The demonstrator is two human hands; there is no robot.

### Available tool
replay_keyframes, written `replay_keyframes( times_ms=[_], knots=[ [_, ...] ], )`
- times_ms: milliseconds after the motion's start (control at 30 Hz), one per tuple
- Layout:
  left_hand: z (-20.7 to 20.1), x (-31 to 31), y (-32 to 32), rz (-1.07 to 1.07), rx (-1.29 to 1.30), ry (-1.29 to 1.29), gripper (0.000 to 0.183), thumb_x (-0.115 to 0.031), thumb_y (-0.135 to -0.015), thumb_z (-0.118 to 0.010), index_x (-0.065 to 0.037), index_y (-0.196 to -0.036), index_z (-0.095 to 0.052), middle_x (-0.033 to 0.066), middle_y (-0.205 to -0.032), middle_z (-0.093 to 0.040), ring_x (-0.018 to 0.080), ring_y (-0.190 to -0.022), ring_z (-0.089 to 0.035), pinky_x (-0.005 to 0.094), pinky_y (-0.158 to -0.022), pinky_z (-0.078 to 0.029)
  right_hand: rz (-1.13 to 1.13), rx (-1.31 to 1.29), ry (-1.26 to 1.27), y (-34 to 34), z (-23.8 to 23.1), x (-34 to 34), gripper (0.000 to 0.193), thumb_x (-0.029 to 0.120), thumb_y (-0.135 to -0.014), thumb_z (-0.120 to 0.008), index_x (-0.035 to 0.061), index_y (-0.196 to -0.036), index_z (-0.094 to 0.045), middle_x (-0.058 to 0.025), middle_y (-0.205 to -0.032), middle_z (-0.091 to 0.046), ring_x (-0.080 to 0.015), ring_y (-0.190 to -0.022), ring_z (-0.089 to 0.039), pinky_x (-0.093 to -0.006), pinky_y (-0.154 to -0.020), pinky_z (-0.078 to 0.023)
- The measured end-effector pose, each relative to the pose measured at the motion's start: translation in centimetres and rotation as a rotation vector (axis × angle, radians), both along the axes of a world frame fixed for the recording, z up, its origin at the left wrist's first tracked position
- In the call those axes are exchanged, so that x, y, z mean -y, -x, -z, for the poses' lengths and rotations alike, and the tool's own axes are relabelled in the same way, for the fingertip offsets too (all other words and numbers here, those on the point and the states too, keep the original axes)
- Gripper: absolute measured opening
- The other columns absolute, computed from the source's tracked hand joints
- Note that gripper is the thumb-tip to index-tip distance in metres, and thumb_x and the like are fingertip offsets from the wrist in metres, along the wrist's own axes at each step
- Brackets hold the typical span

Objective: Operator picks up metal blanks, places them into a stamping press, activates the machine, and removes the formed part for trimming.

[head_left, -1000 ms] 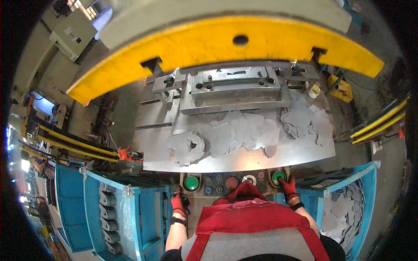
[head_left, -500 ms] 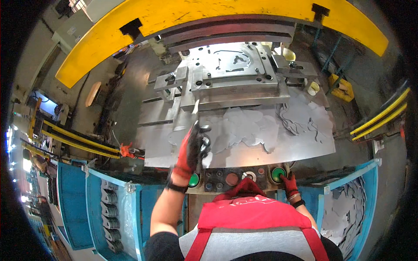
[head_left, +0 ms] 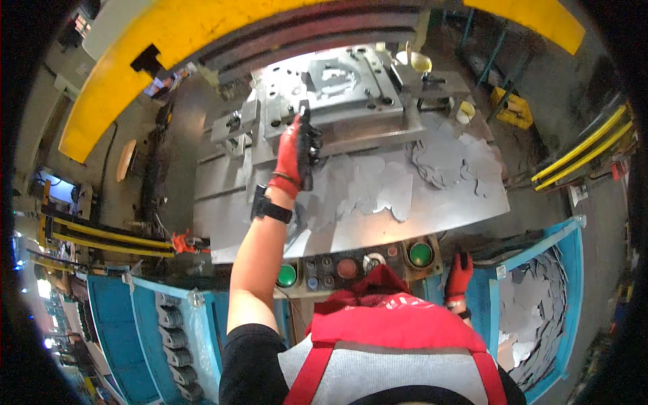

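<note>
I have the left hand at the lower die, its grip unreadable from here; the right hand, fingers loosely apart, is beside the green button. Stacked metal parts look finished; grey blanks on the press bed seemingly remain.

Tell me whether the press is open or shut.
Open: the yellow ram stands clear of the lower die, whose top face is in view.

Workshop interior: grey floor at right; yellow-edged rails on both sides; yellow bin at upper right; bright light patches at far left.
</note>
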State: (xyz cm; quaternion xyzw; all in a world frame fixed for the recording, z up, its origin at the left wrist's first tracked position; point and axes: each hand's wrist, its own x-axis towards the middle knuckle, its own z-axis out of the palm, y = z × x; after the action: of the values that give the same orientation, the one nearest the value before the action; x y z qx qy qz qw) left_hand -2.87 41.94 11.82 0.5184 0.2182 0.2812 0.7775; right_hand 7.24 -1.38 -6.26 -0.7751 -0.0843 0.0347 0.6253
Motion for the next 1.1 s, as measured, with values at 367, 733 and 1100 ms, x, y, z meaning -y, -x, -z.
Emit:
replay_keyframes(
  times_ms=[367,733,1100],
  knots=[
    [-0.7,13.7,16.7,-0.423,-0.348,-0.05,0.042,-0.047,-0.088,-0.04,-0.008,-0.08,-0.053,-0.0023,-0.055,-0.043,0.0053,-0.041,-0.04,0.0188,-0.036,-0.03,-0.899,0.548,0.171,2.2,-8.2,-18.7,0.04,0.018,-0.075,-0.06,0.0059,-0.113,-0.052,-0.0151,-0.108,-0.054,-0.0311,-0.102,-0.048,-0.0381,-0.088,-0.038],
    [4.9,17.4,23.9,-0.424,-0.284,0.393,0.032,-0.034,-0.089,-0.042,-0.005,-0.082,-0.056,0.0004,-0.058,-0.051,0.008,-0.044,-0.046,0.0195,-0.038,-0.035,-1.202,1.284,0.648,6.8,-4.3,-28.8,0.054,0.032,-0.068,-0.062,0.0098,-0.115,-0.049,-0.0136,-0.119,-0.047,-0.0322,-0.114,-0.039,-0.0443,-0.099,-0.027],
    [4.1,15.9,24.2,-0.571,-0.061,0.342,0.03,-0.031,-0.089,-0.043,-0.004,-0.088,-0.054,0.0026,-0.058,-0.05,0.0096,-0.041,-0.045,0.0222,-0.037,-0.038,-0.974,1.165,0.066,1.3,-10.5,-23.2,0.031,0.011,-0.071,-0.058,0.008,-0.102,-0.056,-0.0096,-0.092,-0.06,-0.0251,-0.078,-0.059,-0.0355,-0.069,-0.049]
  ],
)
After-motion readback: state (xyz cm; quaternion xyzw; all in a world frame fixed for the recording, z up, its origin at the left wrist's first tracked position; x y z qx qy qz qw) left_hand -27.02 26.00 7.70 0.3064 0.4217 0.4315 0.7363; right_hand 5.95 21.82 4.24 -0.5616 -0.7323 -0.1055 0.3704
